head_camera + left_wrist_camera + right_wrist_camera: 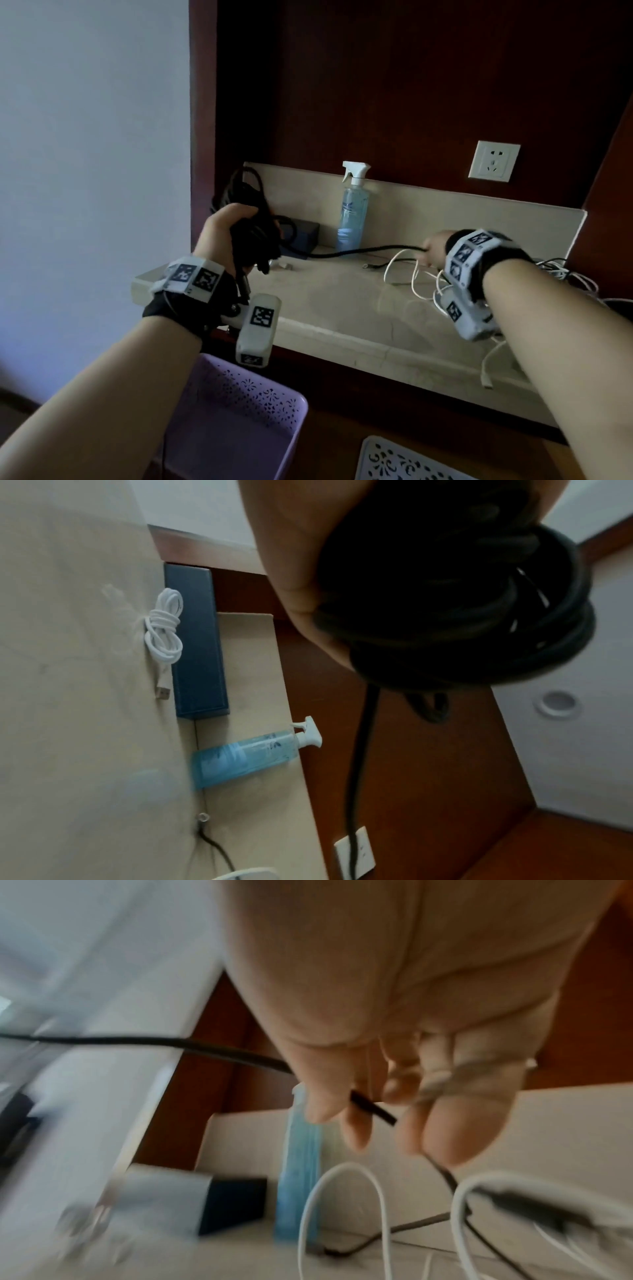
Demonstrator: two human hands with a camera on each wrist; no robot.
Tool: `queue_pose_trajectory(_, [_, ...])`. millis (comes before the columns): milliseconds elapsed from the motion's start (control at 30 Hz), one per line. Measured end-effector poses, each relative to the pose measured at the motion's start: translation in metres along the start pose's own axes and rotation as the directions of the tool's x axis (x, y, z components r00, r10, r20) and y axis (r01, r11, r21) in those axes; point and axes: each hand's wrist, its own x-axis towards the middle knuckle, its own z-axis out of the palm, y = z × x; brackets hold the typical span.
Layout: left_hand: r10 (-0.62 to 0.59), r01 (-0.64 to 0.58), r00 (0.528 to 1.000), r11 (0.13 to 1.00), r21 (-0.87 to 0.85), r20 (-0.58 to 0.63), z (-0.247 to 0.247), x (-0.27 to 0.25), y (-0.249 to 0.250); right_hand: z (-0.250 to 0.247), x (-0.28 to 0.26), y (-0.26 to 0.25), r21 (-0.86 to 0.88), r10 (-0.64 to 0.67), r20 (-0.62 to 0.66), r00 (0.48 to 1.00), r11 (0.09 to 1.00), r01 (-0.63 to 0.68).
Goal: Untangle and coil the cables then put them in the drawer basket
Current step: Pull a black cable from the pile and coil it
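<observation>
My left hand (226, 226) grips a thick coil of black cable (251, 222) above the left end of the beige counter (342, 308); the left wrist view shows the loops (479, 615) bunched in the palm. A free length of the same black cable (359, 251) runs right to my right hand (433, 248), which pinches it between thumb and fingers (342, 1112). Tangled white cables (421, 277) lie on the counter under and beside the right hand. A small coiled white cable (164, 626) rests next to the dark blue box. The purple basket (239, 411) stands below the counter.
A blue spray bottle (352, 209) stands at the back wall beside a dark blue box (301, 236). A white wall socket (493, 161) sits on the wood panel. A white perforated basket (404, 460) is at the bottom. More thin cables (565, 274) trail off the counter's right end.
</observation>
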Motion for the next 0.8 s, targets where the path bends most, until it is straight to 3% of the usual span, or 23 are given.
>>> queue_pose_trajectory(67, [-0.076, 0.071, 0.997, 0.985, 0.156, 0.022, 0.005, -0.004, -0.004, -0.017, 0.001, 0.009, 0.186, 0.083, -0.119, 0.989, 0.981, -0.06])
queue_pose_trajectory(100, [-0.102, 0.093, 0.994, 0.972, 0.216, 0.031, 0.008, -0.007, -0.006, -0.027, -0.001, 0.01, 0.276, 0.107, -0.241, 0.965, 0.961, -0.037])
queue_pose_trajectory(133, [-0.11, 0.096, 0.993, 0.96, 0.264, 0.038, 0.013, -0.01, -0.009, -0.039, -0.005, 0.01, 0.363, 0.13, -0.395, 0.909, 0.932, 0.025])
queue_pose_trajectory(200, [-0.074, 0.053, 0.996, 0.943, 0.328, 0.05, 0.024, -0.012, -0.016, -0.059, -0.018, 0.007, 0.434, 0.134, -0.68, 0.72, 0.866, 0.249])
queue_pose_trajectory(233, [-0.053, 0.029, 0.997, 0.935, 0.353, 0.057, 0.029, -0.013, -0.02, -0.067, -0.026, 0.007, 0.41, 0.104, -0.756, 0.647, 0.845, 0.343])
queue_pose_trajectory(300, [-0.035, 0.002, 0.996, 0.922, 0.388, 0.078, 0.038, -0.014, -0.024, -0.075, -0.034, 0.008, 0.351, 0.003, -0.805, 0.593, 0.808, 0.473])
queue_pose_trajectory(433, [-0.023, -0.016, 0.993, 0.944, 0.33, 0.113, 0.043, -0.014, -0.029, -0.073, -0.051, 0.022, 0.306, -0.091, -0.815, 0.573, 0.772, 0.558])
queue_pose_trajectory(600, [-0.011, -0.03, 0.988, 0.966, 0.259, 0.157, 0.047, -0.022, -0.03, -0.063, -0.084, 0.029, 0.226, -0.139, -0.782, 0.608, 0.845, 0.484])
queue_pose_trajectory(733, [-0.006, -0.041, 0.98, 0.972, 0.233, 0.197, 0.053, -0.038, -0.03, -0.051, -0.095, 0.027, 0.173, -0.171, -0.713, 0.679, 0.897, 0.407])
queue_pose_trajectory(800, [-0.007, -0.045, 0.974, 0.974, 0.221, 0.227, 0.054, -0.046, -0.031, -0.044, -0.099, 0.033, 0.243, -0.106, -0.641, 0.76, 0.912, 0.332])
